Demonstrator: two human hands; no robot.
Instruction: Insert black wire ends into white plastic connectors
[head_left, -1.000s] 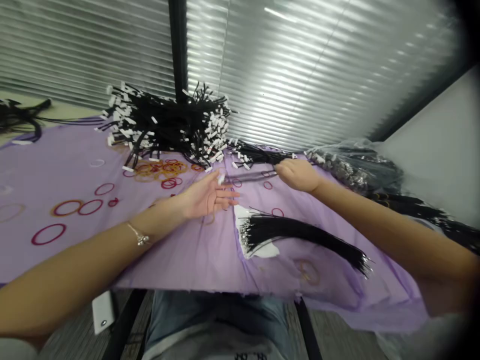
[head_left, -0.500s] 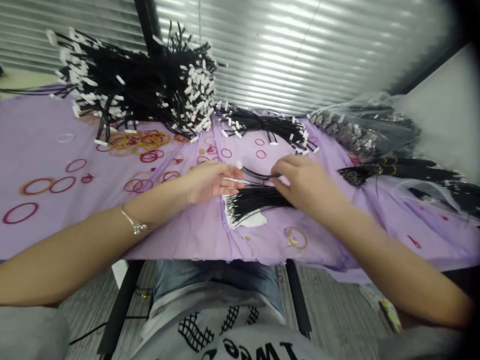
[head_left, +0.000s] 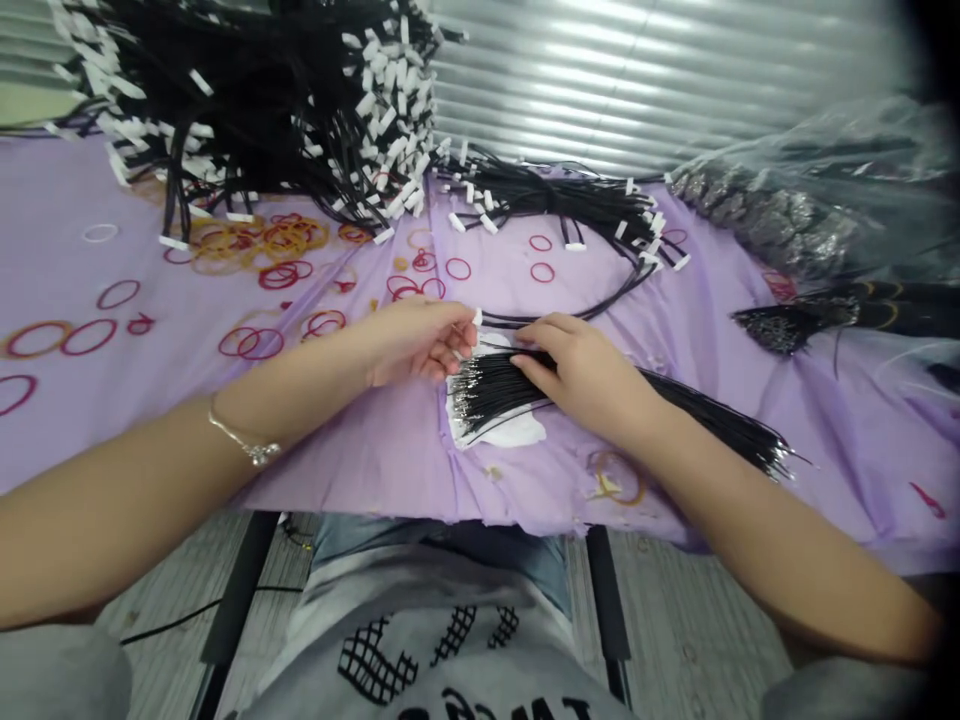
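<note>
Between thumb and index finger, my left hand (head_left: 424,340) pinches a small white connector (head_left: 478,317) on the end of a black cable (head_left: 600,303). The cable runs right and curves back toward the bundle behind. My right hand (head_left: 574,365) rests over a flat bunch of black wires (head_left: 499,385), its fingers bent and somewhat apart; whether it grips a wire is hidden. The bunch's silvery tips lie on a white sheet (head_left: 517,432), and its other ends (head_left: 735,435) fan out under my right forearm.
A large heap of black cables with white connectors (head_left: 247,110) stands back left. Behind my hands lies a smaller cable bundle (head_left: 547,200). Red and yellow rubber bands (head_left: 289,240) are scattered at left. Plastic-wrapped wires (head_left: 787,215) lie at right on the purple cloth (head_left: 360,460).
The view has shifted, so the heap sits higher. My right hand has moved slightly left over the wires. The white connector is now in my left fingertips, with its cable trailing right.
</note>
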